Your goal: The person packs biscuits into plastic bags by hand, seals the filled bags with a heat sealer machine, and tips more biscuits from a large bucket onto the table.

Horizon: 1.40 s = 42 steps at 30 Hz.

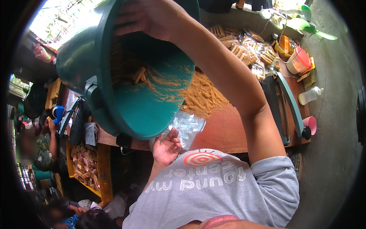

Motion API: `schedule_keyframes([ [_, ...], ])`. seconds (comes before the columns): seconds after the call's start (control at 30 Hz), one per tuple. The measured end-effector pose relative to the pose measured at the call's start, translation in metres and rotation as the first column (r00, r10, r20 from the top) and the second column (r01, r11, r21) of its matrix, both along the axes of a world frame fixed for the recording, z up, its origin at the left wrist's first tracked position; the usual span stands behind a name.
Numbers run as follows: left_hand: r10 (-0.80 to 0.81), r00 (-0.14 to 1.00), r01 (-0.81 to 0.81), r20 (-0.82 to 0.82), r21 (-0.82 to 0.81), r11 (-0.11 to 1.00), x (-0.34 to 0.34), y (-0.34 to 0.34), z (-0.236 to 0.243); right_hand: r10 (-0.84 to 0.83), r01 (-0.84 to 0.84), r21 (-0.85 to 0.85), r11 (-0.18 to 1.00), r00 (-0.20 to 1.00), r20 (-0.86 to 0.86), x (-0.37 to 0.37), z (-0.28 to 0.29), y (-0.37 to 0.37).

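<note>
A large green plastic tub [141, 118] lies tipped on its side over the table, its mouth facing me. Brown crumbly powder clings to its inner wall, and a few biscuit-like sticks [140, 74] lie inside. My right hand [146, 19] reaches across to the upper part of the mouth, its fingers stretched apart; whether they touch the wall cannot be told. Below the lower rim is my left hand [166, 149], palm up with loosely bent fingers and nothing visible in it. Clear plastic bags [187, 128] lie beside it. A heap of brown powder [206, 91] spreads on the tabletop.
Packed bags of brown sticks [249, 49] pile up at the back right. Nearby are a long-armed sealer [288, 101], a lidded pink-and-white tub [298, 60], a bottle [310, 95] and a pink cup [310, 125]. A wooden bin [106, 171] of packets stands left; people sit beyond.
</note>
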<state>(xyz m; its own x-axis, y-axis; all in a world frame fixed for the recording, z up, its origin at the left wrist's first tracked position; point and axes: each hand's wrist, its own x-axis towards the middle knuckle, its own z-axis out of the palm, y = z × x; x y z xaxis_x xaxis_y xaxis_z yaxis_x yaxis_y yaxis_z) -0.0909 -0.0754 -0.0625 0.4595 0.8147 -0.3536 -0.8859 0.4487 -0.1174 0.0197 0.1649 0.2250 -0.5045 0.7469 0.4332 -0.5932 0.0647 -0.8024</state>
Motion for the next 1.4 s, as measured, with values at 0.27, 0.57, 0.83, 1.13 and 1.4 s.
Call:
schedule_keyframes([
  [0.27,0.051,0.994,-0.033,-0.092,0.187,0.982,0.008,0.017,0.024,0.119,-0.109,-0.144,0.984,0.991,0.067,-0.025,0.018,-0.001],
  [0.57,0.271,0.958,-0.252,0.098,-0.166,0.953,0.024,0.022,0.033,-0.071,0.09,-0.138,0.986,0.988,0.135,-0.016,0.009,-0.022],
  [0.83,0.277,0.961,-0.277,-0.018,-0.143,0.95,0.033,0.015,0.027,-0.12,0.123,-0.02,0.992,0.986,0.115,0.077,-0.005,-0.061],
  [1.13,0.15,0.978,-0.157,-0.146,-0.044,0.987,0.032,0.018,0.012,0.183,-0.198,-0.055,0.979,0.961,-0.208,0.157,-0.039,-0.083],
  [1.4,0.097,0.991,-0.098,-0.087,-0.006,0.995,0.025,0.017,-0.007,0.108,-0.097,0.051,0.994,0.943,-0.313,0.159,-0.049,-0.089],
])
